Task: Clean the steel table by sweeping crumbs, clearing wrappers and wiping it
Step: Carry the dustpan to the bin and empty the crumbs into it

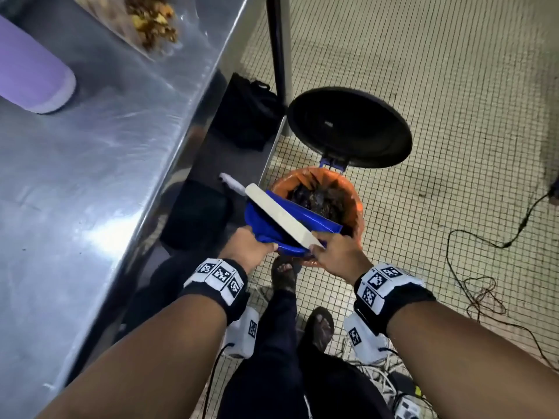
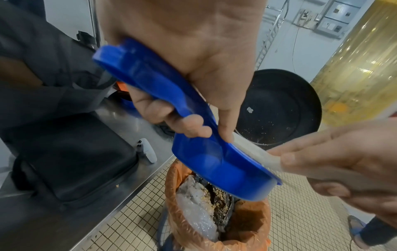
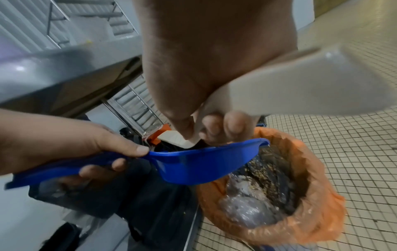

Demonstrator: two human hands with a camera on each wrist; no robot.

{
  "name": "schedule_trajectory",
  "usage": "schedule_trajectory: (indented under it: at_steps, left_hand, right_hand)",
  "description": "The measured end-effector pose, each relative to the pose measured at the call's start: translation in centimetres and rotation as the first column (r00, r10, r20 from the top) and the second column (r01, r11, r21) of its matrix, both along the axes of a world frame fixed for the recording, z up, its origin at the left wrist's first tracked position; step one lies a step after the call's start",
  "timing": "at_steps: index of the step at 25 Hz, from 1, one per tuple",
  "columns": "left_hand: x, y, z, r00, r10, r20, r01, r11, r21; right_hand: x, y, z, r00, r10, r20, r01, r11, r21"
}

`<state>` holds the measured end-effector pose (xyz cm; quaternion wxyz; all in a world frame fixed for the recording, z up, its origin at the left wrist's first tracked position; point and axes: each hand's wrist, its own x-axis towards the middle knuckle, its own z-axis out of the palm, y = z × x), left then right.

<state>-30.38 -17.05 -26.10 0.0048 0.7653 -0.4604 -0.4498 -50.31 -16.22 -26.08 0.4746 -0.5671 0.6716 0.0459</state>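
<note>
My left hand grips the handle of a blue dustpan, tilted over an orange-lined bin on the floor. In the left wrist view its fingers curl under the dustpan's handle. My right hand holds a white brush by its handle, the brush lying across the pan. The right wrist view shows that hand's fingertips round the white handle above the pan. Crumbs and clear plastic lie in the bin. The steel table stands to my left.
The bin's black lid stands open behind it. On the table are a purple bottle and a clear bag of snacks. Black bags sit on the lower shelf. Cables trail over the tiled floor at right.
</note>
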Motion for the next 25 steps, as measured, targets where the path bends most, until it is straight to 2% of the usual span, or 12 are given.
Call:
schedule_trajectory:
  at_steps: [4,7,12,19,23,25]
  left_hand:
    - [0.0,0.0,-1.8,0.999,-0.032,0.019,0.031,0.998,0.053]
    - [0.1,-0.5,-2.6,0.996,-0.047,0.069,0.043,0.997,0.062]
    - [0.2,-2.2,-2.8,0.974,-0.135,0.18,0.124,0.99,0.071]
    - [-0.1,-2.7,-2.8,0.956,-0.218,0.195,0.192,0.971,0.143]
    - [-0.7,-3.0,-3.1,0.959,-0.223,0.173,0.202,0.97,0.136]
    - [-0.7,-3.5,-3.2,0.957,-0.226,0.18,0.208,0.972,0.112]
  right_hand:
    - [-1.3,-0.3,-3.8,0.994,-0.08,-0.073,0.08,0.997,0.007]
    - [-1.9,-0.4,-5.2,0.988,-0.148,-0.045,0.148,0.989,0.001]
    - [-2.1,0.3,-5.8,0.994,-0.06,0.096,0.056,0.997,0.047]
    - [-3.5,-0.6,-7.5,0.99,-0.137,-0.019,0.137,0.989,0.048]
    - [-2.8,-1.1,-7.6,0.985,-0.162,0.057,0.162,0.987,0.013]
    - [-2.6,-0.7,-7.8,0.989,-0.122,0.088,0.121,0.992,0.017]
